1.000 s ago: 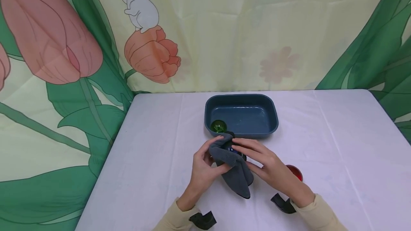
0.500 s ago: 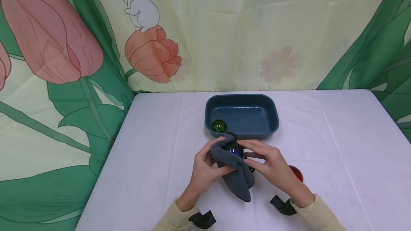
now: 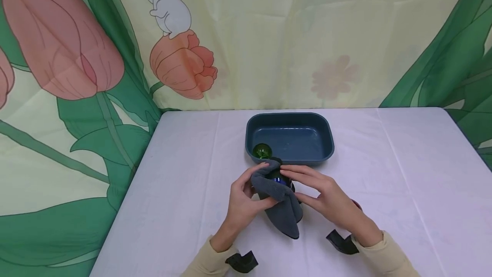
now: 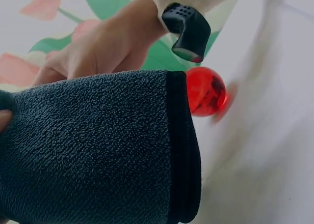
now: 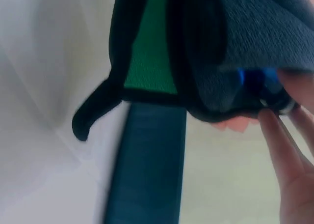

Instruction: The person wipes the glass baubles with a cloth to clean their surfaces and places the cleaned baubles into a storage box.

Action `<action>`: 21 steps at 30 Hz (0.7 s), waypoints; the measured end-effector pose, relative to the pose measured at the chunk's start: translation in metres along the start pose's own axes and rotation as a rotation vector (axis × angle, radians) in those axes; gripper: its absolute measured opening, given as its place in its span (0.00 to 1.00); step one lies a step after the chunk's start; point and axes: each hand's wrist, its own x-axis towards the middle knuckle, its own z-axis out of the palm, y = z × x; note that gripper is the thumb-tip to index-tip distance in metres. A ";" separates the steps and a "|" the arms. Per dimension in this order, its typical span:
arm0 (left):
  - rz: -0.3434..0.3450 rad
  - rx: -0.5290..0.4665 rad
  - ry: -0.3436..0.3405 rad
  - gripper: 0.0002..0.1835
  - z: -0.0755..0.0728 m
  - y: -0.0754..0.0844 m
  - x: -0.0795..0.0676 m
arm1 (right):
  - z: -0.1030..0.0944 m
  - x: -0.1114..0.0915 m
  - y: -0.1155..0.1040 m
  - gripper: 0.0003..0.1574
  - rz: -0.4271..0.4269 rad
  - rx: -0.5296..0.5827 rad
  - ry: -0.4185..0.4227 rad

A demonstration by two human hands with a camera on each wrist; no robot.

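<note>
A grey-blue cloth (image 3: 283,213) with black edging is wrapped around a shiny dark blue glass ball (image 3: 278,178), above the table. My left hand (image 3: 244,202) grips both from the left, thumb in front and fingers behind. On the other side, my right hand (image 3: 326,193) holds the exposed part of the ball between its fingers and thumb. The right wrist view shows blue glass (image 5: 255,79) in the cloth's fold and a green patch (image 5: 152,52) on the cloth. Most of the ball is hidden by cloth and fingers.
Behind the hands stands a dark blue rectangular tub (image 3: 307,160) with a green glass ball (image 3: 262,151) in its near left corner. A red glass ball (image 4: 205,91) lies on the white tablecloth (image 3: 192,161), mostly hidden by my right wrist in the head view.
My right fingers drew back around the ball's right side, then moved forward over its top again. The cloth dipped slightly and came back up. My left hand keeps its grip.
</note>
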 end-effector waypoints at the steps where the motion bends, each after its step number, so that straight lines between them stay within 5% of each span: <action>1: 0.001 -0.002 -0.001 0.35 0.000 0.000 0.000 | 0.001 0.000 0.000 0.45 -0.023 -0.012 0.012; 8: -0.015 -0.010 -0.011 0.35 0.002 0.001 -0.001 | 0.004 0.000 -0.001 0.44 -0.068 -0.006 0.069; 16: -0.029 -0.012 -0.056 0.36 0.002 0.002 -0.001 | 0.002 -0.003 -0.007 0.37 0.208 0.122 0.029; 21: -0.030 0.019 -0.054 0.36 0.003 0.003 -0.001 | 0.002 -0.005 -0.006 0.38 0.236 0.130 0.015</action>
